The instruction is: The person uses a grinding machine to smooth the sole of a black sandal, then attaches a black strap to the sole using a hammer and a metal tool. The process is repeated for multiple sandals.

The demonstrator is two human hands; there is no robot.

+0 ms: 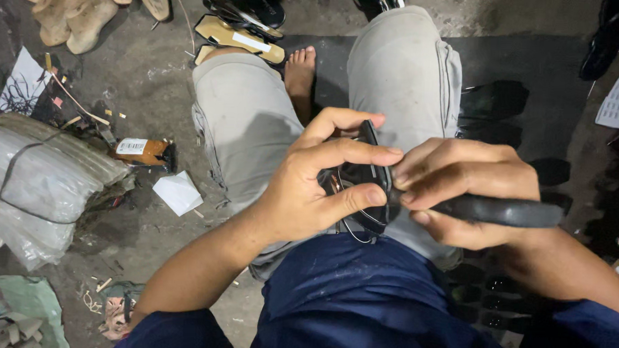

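Hands are seen at work over the lap of a seated person, viewed from above. A black sandal upper (367, 179), thin and edge-on to the camera, is held upright between the knees. The left hand (316, 188) is clenched on it, thumb on the near side and fingers curled over the top edge. The right hand (460, 189) is closed around a black tool handle (507, 212), the front end of which is pressed against the upper; the tip itself is hidden by the fingers.

The upper is judged light and thin, pliant rather than stiff, and likely to bend if pushed without support. Its glossy surface may be slippery. Hold is best taken at the edges, close to the point where the tool bears, as the left hand's grip is placed now. A thin wire or cord loop (352, 230) is seen hanging below the upper; what it is fixed to cannot be told.

Grey trousers (249, 124) and a dark blue shirt (380, 300) are worn. A bare foot (301, 71) rests on the floor (155, 72) between the knees. Finished sandals (239, 31) lie beyond the left knee, and wooden lasts (75, 15) are heaped at the top left corner. A plastic-wrapped bundle (42, 178) lies at the left, with a small brown bottle (142, 151) and a white paper scrap (177, 192) beside it. Dark shoe pieces (494, 98) are laid on the floor at the right.
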